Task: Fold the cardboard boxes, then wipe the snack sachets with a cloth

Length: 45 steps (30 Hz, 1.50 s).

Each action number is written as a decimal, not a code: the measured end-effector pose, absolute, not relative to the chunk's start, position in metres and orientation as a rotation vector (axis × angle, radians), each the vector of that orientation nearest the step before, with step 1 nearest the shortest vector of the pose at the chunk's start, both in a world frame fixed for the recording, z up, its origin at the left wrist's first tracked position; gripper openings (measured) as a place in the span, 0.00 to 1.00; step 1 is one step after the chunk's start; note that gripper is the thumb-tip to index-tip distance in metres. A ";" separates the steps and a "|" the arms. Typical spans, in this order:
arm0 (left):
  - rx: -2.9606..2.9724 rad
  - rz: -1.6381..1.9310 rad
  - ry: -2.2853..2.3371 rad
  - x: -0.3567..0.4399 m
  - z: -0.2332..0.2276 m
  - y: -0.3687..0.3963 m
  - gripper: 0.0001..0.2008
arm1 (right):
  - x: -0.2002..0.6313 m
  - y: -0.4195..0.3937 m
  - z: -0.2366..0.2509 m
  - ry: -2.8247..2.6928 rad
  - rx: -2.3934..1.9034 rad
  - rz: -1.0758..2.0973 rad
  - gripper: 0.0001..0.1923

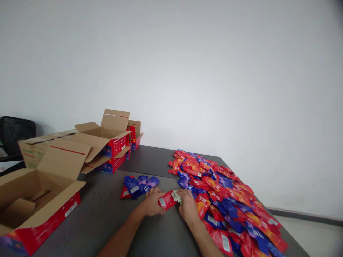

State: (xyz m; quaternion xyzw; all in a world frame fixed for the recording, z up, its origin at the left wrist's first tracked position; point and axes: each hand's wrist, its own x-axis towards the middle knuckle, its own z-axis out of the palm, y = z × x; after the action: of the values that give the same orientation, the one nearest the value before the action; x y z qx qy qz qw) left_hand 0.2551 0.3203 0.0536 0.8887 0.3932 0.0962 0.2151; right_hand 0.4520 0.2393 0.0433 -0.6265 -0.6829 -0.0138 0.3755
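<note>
We pinch a red sachet (166, 200) between our left hand (152, 203) and right hand (188, 206), fingers closed on it, just above the grey table (107, 217) (beside the sachet heap (222, 200)).

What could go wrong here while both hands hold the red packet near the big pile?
1. The pile of packets reaches the table's right edge; a nudge from the right hand might push some off.
2. The red packet, shared with the left hand, might tear if pulled apart.
3. The small blue stack lies close and could get mixed.
</note>
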 end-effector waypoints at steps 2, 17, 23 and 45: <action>2.477 0.258 1.116 0.256 0.053 0.319 0.30 | 0.453 0.238 0.043 -1.769 -1.603 -0.027 0.36; 2.574 0.507 1.311 0.248 0.037 0.334 0.21 | 0.441 0.232 0.047 -1.852 -1.565 -0.010 0.37; 2.521 0.606 1.706 0.235 0.041 0.346 0.26 | 0.446 0.231 0.055 -1.832 -1.562 -0.042 0.38; 2.513 0.529 1.066 0.350 0.053 0.254 0.18 | 0.508 0.185 0.072 -1.478 -1.650 -0.123 0.28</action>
State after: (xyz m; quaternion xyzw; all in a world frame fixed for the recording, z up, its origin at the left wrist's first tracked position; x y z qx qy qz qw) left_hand 0.3502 0.2543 0.0531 0.8890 0.3772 0.1873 0.1796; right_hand 0.5083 0.1847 0.0723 -0.6660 -0.5966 -0.0496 0.4450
